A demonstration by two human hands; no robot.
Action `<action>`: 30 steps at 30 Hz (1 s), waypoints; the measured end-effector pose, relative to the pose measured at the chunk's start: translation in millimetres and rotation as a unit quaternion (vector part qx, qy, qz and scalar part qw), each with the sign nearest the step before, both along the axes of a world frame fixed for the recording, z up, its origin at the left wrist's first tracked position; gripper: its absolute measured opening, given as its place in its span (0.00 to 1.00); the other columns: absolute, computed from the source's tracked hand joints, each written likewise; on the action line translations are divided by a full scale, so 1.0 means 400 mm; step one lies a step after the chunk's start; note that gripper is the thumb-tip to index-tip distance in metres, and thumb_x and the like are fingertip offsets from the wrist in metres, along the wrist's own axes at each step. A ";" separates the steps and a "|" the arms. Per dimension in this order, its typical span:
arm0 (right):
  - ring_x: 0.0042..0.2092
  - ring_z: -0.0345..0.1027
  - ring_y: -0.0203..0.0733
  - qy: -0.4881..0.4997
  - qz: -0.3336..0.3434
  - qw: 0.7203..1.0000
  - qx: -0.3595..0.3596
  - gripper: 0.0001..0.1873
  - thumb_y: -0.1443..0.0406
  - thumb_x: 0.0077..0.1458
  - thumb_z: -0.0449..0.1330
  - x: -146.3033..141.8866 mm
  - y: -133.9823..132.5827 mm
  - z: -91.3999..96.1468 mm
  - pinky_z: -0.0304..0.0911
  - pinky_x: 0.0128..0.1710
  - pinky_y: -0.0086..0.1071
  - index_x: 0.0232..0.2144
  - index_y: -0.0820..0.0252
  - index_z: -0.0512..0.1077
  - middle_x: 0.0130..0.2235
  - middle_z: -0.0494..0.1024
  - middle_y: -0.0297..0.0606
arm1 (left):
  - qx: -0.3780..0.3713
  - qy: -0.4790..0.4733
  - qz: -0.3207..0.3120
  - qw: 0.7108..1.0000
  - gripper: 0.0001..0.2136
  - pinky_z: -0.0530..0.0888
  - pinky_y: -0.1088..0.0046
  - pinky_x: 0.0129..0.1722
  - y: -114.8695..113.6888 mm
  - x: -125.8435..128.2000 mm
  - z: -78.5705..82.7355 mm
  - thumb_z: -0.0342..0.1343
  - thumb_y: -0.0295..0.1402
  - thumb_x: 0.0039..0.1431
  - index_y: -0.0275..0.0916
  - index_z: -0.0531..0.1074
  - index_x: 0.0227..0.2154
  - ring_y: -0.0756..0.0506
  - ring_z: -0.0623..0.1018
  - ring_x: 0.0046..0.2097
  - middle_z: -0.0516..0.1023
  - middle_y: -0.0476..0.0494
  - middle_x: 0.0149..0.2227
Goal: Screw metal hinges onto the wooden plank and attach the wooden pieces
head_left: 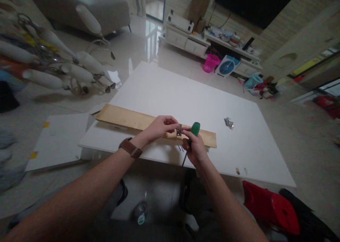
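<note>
Between the fingertips of my left hand [163,127] is a small, dark metal hinge [179,130], upright over the wooden board [124,118]. My right hand [198,148] is wrapped round a screwdriver [196,128], its green handle pointing up and away and its shaft slanting down toward the table's near edge. The fingertips of that hand also reach the hinge's right side. Beneath the hands the long, light board lies across the white tabletop [172,86]. A few screws [181,148] rest just in front of it, partly shadowed.
Several similar metal pieces [228,123] lie in a pile to the right. Two small items, one a yellow and blue piece [237,171], sit near the front edge. A red plastic stool [271,206] stands at lower right, a chandelier [63,61] at left, a white panel [58,139] below it.
</note>
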State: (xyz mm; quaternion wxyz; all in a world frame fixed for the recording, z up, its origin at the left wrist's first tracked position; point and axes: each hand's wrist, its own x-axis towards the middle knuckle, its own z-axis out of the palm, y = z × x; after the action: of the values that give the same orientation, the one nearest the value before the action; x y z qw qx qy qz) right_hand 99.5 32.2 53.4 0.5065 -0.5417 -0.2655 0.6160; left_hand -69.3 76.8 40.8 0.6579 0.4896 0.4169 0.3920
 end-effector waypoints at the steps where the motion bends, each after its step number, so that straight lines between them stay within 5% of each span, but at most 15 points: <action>1: 0.16 0.49 0.22 0.000 0.006 1.000 0.000 0.20 0.59 0.37 0.77 0.000 0.000 0.000 0.39 0.15 0.25 0.33 0.59 0.78 0.27 0.81 0.29 | 0.002 0.003 -0.003 1.000 0.07 0.70 0.74 0.35 -0.001 0.000 0.001 0.68 0.36 0.58 0.38 0.80 0.32 0.49 0.75 0.33 0.81 0.43 0.31; 25: 0.16 0.47 0.24 -0.015 -0.016 1.000 -0.012 0.19 0.62 0.32 0.76 0.006 0.006 -0.004 0.39 0.16 0.24 0.29 0.59 0.74 0.18 0.69 0.22 | -0.070 0.005 0.028 0.997 0.07 0.71 0.74 0.32 0.002 0.006 -0.013 0.68 0.33 0.56 0.37 0.80 0.34 0.50 0.76 0.30 0.81 0.43 0.32; 30: 0.16 0.47 0.24 -0.059 -0.034 0.998 -0.005 0.19 0.62 0.32 0.75 0.026 0.020 -0.014 0.39 0.17 0.25 0.29 0.59 0.75 0.21 0.73 0.26 | -0.033 0.095 0.066 0.993 0.06 0.74 0.72 0.33 0.013 -0.001 -0.021 0.64 0.31 0.58 0.37 0.78 0.38 0.49 0.78 0.32 0.80 0.45 0.33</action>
State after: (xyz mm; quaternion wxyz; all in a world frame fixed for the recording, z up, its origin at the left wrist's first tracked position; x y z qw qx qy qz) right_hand 109.9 40.1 47.9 0.5080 -0.5880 -0.2737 0.5667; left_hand -69.5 82.1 32.3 0.6038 0.4738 0.5218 0.3724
